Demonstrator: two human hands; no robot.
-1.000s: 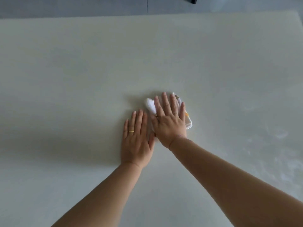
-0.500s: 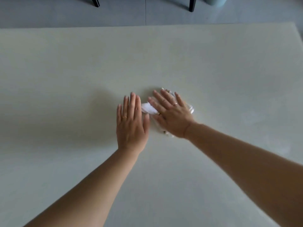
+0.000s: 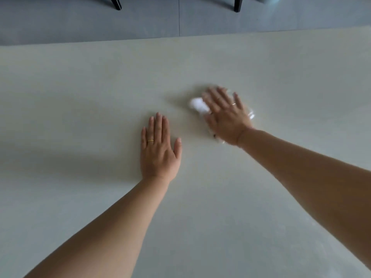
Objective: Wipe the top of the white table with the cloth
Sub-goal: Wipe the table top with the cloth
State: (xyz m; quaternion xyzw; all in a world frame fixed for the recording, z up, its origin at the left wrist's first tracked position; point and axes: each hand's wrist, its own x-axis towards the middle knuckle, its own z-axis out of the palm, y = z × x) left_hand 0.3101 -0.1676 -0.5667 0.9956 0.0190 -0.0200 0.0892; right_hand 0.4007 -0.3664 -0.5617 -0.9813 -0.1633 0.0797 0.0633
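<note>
Bunched white cloth (image 3: 197, 105), blurred, lying mid-top on the white table (image 3: 80, 97)

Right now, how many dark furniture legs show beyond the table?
2. The left leg stands past the far edge of the table, upper left; the right leg stands right of centre. Others may lie outside the frame.
</note>
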